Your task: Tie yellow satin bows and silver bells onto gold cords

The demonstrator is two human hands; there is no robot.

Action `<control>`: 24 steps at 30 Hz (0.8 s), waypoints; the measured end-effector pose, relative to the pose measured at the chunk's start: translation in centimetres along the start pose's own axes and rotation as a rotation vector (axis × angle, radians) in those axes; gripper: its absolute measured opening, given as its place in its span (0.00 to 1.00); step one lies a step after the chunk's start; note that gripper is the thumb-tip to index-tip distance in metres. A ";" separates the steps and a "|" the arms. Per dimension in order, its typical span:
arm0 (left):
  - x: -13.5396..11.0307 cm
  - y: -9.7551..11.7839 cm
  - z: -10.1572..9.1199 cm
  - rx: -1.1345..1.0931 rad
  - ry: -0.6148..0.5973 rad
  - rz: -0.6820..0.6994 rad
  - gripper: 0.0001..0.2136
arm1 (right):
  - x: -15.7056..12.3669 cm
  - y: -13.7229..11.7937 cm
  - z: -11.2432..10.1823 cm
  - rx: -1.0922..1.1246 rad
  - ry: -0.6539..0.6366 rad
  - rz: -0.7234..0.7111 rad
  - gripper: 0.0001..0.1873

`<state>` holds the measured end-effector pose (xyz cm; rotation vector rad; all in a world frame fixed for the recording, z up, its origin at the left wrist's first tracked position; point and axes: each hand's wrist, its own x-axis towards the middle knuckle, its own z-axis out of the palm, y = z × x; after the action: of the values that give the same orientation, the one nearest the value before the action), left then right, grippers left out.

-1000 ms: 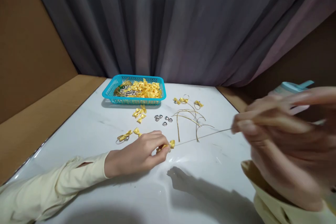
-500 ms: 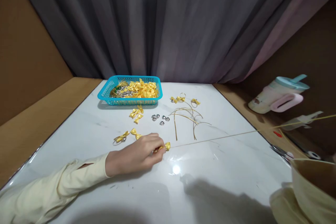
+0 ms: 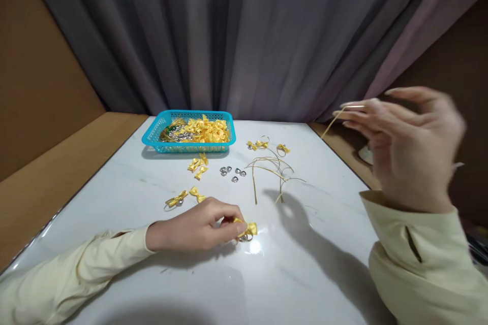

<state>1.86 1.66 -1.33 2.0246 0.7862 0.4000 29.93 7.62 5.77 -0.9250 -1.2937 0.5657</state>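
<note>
Left hand pinches yellow bow, lower centre; right hand grips gold cord, right of frame. Looped bows look done; loose bows, left of centre, remain.

Yellow bow partly hidden by left fingers, both sleeves cropped
</note>
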 end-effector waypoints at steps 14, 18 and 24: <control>-0.1 -0.7 0.1 0.245 0.072 0.062 0.11 | 0.1 9.5 3.3 0.256 -0.391 0.923 0.15; 0.2 -0.8 -0.1 0.261 0.131 0.001 0.12 | -0.6 10.2 3.8 0.270 -0.454 0.930 0.15; 0.0 0.1 -1.5 0.094 0.095 -0.113 0.12 | -1.9 6.7 5.0 0.255 -0.609 0.859 0.11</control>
<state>1.10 2.59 -0.38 2.0486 0.9902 0.4031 25.60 11.01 -0.82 -1.1179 -1.2568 1.7467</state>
